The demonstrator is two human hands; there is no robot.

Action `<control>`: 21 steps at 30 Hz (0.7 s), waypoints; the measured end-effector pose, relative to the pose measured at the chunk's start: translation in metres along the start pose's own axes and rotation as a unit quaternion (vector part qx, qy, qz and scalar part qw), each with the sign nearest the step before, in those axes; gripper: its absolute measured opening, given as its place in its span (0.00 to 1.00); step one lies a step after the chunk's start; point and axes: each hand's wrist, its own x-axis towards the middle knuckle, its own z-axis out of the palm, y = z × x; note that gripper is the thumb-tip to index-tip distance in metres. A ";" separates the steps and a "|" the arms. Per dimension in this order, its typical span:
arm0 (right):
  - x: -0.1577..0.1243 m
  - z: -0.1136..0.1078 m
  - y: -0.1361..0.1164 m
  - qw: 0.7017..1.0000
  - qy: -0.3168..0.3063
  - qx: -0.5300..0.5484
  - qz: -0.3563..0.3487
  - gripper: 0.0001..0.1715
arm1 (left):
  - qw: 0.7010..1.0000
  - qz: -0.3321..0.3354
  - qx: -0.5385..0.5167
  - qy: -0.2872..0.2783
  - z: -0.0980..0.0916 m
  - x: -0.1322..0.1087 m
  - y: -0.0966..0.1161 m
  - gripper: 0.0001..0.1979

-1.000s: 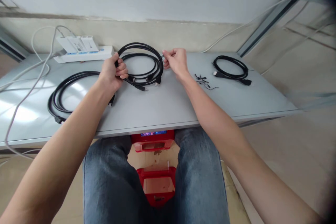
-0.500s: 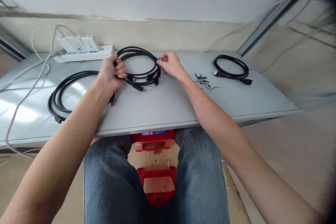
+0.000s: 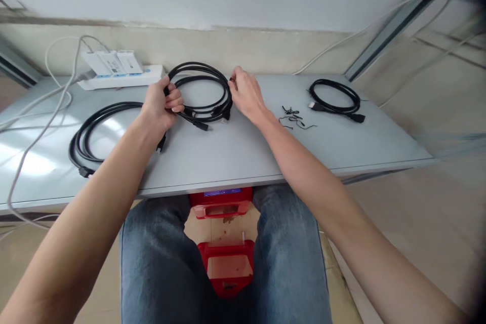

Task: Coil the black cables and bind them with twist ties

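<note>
A coiled black cable (image 3: 201, 78) stands tilted up off the grey table (image 3: 235, 152) between my hands. My left hand (image 3: 161, 104) grips the coil's left side, fingers wrapped round the strands. My right hand (image 3: 245, 93) is closed at the coil's right side, fingertips pinched against the strands; whether a tie is in them is hidden. The cable's plug ends (image 3: 203, 125) hang at the coil's lower edge.
A larger black cable coil (image 3: 91, 134) lies at the left, a smaller tied coil (image 3: 334, 98) at the right. Several black twist ties (image 3: 294, 117) lie right of my hand. A white power strip (image 3: 117, 73) with adapters and white cords sits at the back left. Red crates (image 3: 224, 258) stand below.
My right hand has moved left from just beside the coil onto its right side and turned its back toward me. The left hand holds the coil nearly still.
</note>
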 end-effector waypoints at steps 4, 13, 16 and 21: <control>0.008 0.013 0.011 0.998 0.010 0.064 -0.007 0.14 | 0.998 -0.007 -0.046 -0.031 -0.010 0.014 0.000 0.23; 0.023 0.039 0.027 0.972 -0.004 0.223 0.073 0.15 | 0.995 -0.013 -0.082 -0.053 -0.023 0.033 0.000 0.21; 0.022 0.035 0.026 0.977 -0.001 0.201 0.070 0.12 | 0.994 -0.021 -0.092 -0.054 -0.018 0.027 -0.001 0.22; 0.018 0.025 0.025 0.994 0.009 0.109 0.001 0.10 | 0.995 -0.034 -0.092 -0.032 -0.008 0.012 -0.001 0.24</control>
